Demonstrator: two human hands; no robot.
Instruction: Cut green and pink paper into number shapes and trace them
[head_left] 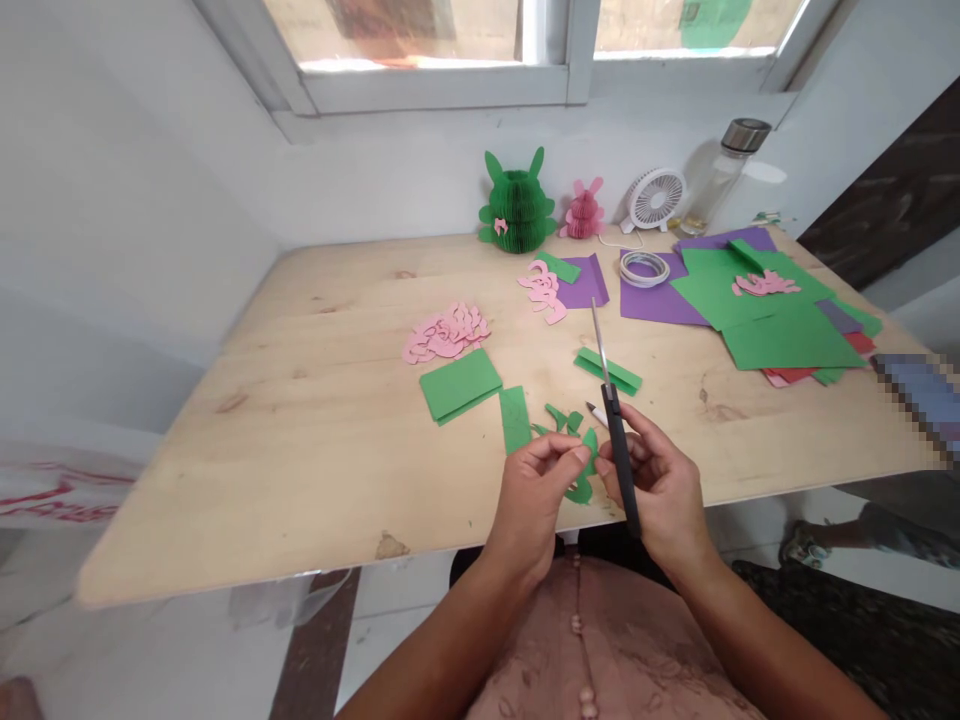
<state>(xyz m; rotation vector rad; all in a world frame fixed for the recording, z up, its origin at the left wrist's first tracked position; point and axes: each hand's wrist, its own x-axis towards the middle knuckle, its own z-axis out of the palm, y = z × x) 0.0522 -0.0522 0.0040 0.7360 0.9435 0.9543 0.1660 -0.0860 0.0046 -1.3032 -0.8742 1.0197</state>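
Near the table's front edge my left hand (541,490) pinches a small curved cutout of green paper (582,490). My right hand (660,490) is closed round a pair of scissors (613,430) with black handles, its blades pointing up and away from me. The right fingertips are close beside the green cutout; whether they touch it I cannot tell. Just beyond my hands lie green paper scraps (562,417), a white pen (597,412) partly hidden by the scissors, a green strip (514,418) and a folded green strip (609,371).
A folded green sheet (460,386) and pink cutouts (448,333) lie to the left. Behind are a purple sheet (583,284), tape rolls (644,268), a green paper rabbit (517,210), a pink one (582,212), a fan (655,198) and a bottle (724,180). Green sheets (795,340) lie right.
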